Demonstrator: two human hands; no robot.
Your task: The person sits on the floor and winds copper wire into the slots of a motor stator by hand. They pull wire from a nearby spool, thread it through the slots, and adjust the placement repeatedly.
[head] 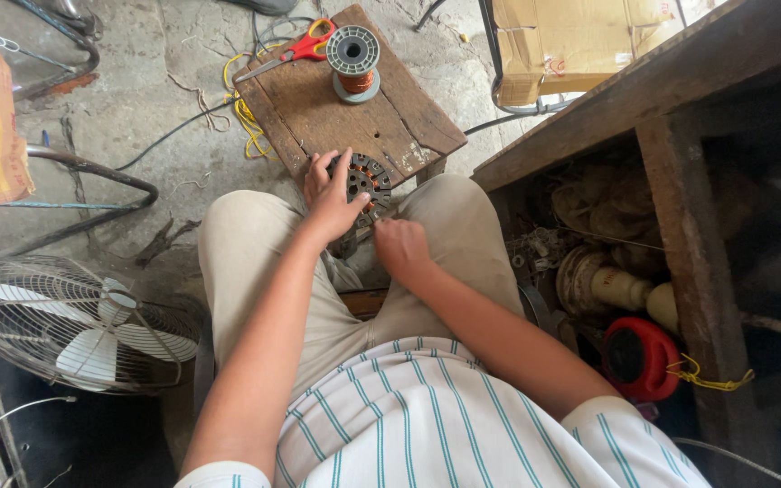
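Looking down from the head, left hand [332, 201] spread open, fingers resting on a round stator [368, 183] at the near edge of a wooden stool [318, 108], right hand [399, 246] curled closed just beside it, its grasp unclear, wire spool [353, 61] and scissors [298, 50] behind, fan [74, 325] at left.

The person is wearing a white short-sleeved shirt [445, 425] with thin teal vertical stripes, filling the lower middle of the frame. Its sleeves are ending above the elbows, leaving both forearms bare. Light beige trousers [255, 262] are covering the legs in the middle of the frame. The left hand [332, 203] and right hand [401, 248] are wearing no gloves or rings.
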